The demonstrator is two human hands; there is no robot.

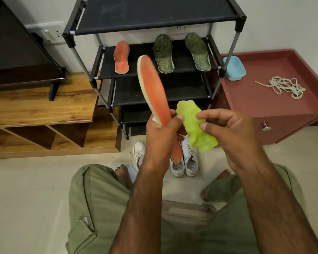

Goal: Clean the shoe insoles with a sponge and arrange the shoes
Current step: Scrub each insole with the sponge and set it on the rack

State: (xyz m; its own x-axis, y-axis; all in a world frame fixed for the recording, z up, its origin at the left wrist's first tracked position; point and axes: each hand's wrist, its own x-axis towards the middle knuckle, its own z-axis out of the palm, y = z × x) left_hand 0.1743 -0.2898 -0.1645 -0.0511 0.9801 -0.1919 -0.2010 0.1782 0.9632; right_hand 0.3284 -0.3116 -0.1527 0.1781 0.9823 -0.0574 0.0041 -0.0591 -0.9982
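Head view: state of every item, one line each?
Left hand: grips held orange insole, tilted in the air.
Right hand: pinches green sponge.
Shelf orange insole: flat on rack shelf.
Green insoles: flat on same shelf.
White shoes: upright on floor.
Laces: loose heap on maroon cabinet.
Blue tub: upright on cabinet.

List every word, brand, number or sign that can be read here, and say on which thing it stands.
No text can be read here.
Green insole and second green insole on the shoe rack: pale markings, too blurred to read.
White shoes on the floor: no legible brand.
Orange insole in the left hand: no print shows.
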